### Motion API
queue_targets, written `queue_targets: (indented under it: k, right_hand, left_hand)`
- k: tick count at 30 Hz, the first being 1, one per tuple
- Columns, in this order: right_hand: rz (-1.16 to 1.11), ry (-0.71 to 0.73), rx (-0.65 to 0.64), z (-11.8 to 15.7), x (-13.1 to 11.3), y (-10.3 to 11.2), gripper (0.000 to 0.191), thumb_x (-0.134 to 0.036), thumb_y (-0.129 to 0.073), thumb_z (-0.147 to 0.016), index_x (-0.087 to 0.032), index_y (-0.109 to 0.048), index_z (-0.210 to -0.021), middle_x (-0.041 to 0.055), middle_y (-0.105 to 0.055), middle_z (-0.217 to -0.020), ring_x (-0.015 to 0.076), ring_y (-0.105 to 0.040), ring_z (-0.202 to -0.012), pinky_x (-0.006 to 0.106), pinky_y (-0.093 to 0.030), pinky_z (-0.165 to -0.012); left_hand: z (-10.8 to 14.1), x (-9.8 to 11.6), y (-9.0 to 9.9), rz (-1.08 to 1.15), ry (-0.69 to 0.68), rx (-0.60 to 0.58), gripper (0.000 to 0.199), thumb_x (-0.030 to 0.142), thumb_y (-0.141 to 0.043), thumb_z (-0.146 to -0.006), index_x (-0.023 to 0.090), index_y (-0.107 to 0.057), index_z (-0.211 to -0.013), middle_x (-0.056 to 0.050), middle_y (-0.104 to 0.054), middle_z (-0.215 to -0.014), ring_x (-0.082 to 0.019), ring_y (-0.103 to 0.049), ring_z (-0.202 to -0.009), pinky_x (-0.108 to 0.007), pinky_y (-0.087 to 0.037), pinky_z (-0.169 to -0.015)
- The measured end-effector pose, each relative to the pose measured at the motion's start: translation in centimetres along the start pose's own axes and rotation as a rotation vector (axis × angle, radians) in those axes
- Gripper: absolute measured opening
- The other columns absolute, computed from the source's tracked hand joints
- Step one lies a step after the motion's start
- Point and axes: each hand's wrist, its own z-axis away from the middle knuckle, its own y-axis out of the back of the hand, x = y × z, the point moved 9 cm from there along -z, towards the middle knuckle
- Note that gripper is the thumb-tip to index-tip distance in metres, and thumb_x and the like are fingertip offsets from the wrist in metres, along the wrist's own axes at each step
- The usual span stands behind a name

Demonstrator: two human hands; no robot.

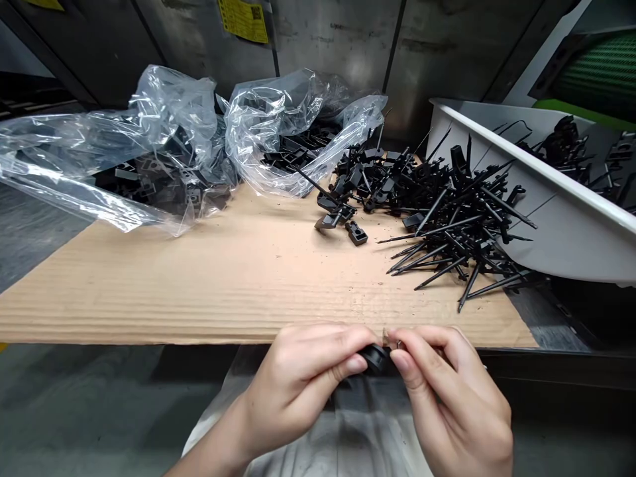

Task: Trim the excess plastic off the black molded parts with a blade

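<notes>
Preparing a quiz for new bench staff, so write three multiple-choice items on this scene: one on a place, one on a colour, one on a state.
1. Where is the small black part?
A) In a white tub
B) Held between the fingers of the left hand and right hand
C) On the floor

2. What colour are the spiked parts piled on the cardboard sheet?
A) Green
B) White
C) Black

3. What state are the clear plastic bags in?
A) Crumpled, with black parts showing through
B) Flat and empty
C) Packed inside a box

1: B, both hands' fingers meet on it.
2: C, the whole pile shows black.
3: A, loose folds surround dark parts.
</notes>
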Motion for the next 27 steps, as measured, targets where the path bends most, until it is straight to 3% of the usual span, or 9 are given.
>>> queue_targets:
  k: [5, 10, 15, 21, 27]
  right_hand:
    - [-0.145, -0.153, -0.078, -0.2, 1.1, -0.2, 0.022, -0.007, -0.050, -0.083, -0.018, -0.061, -0.099, 0.0038, -0.059, -0.085, 0.0132, -0.059, -0.078, 0.021, -0.050, -0.065]
    - [-0.268, -0.279, -0.087, 0.1, 1.8, 0.1, 0.023, -0.009, -0.049, -0.084, -0.025, -0.061, -0.097, -0.0026, -0.064, -0.076, 0.0078, -0.059, -0.061, 0.013, -0.049, -0.055]
    - [-0.272, -0.291, -0.067, -0.5, 1.6, -0.3, 0.021, -0.013, -0.054, -0.083, -0.025, -0.062, -0.097, -0.0034, -0.063, -0.074, 0.0077, -0.059, -0.061, 0.013, -0.048, -0.053]
    - [-0.281, -0.240, -0.020, -1.8, 0.9, -0.7, 0.017, -0.007, -0.056, -0.080, -0.022, -0.063, -0.082, -0.0005, -0.063, -0.073, 0.0113, -0.059, -0.066, 0.020, -0.046, -0.057]
    - [-0.453, -0.580, 0.008, -0.1, 3.8, -1.3, 0.020, -0.026, -0.051, -0.086, -0.019, -0.057, -0.068, -0.0033, -0.049, -0.056, 0.0090, -0.047, -0.051, 0.019, -0.038, -0.045]
  left_hand:
    - [0.0, 0.1, 0.0, 0.015, -0.041, 0.007, 0.024, 0.002, -0.049, -0.086, 0.014, -0.060, -0.105, -0.007, -0.067, -0.094, -0.015, -0.065, -0.088, -0.018, -0.047, -0.081]
    - [-0.1, 0.2, 0.0, -0.009, -0.067, 0.017, 0.025, 0.002, -0.048, -0.086, 0.014, -0.059, -0.105, -0.008, -0.067, -0.092, -0.017, -0.064, -0.089, -0.019, -0.048, -0.080]
    - [-0.2, 0.3, 0.0, -0.032, -0.076, 0.018, 0.023, 0.002, -0.049, -0.086, 0.011, -0.060, -0.103, -0.008, -0.068, -0.091, -0.016, -0.064, -0.088, -0.018, -0.047, -0.080]
    - [-0.2, 0.3, 0.2, -0.062, -0.072, 0.045, 0.022, 0.002, -0.052, -0.084, 0.010, -0.060, -0.103, -0.008, -0.068, -0.091, -0.015, -0.065, -0.084, -0.016, -0.047, -0.077]
    - [-0.2, 0.3, 0.1, -0.037, -0.086, 0.030, 0.025, 0.002, -0.050, -0.085, 0.012, -0.060, -0.105, -0.009, -0.068, -0.095, -0.016, -0.065, -0.090, -0.019, -0.048, -0.082]
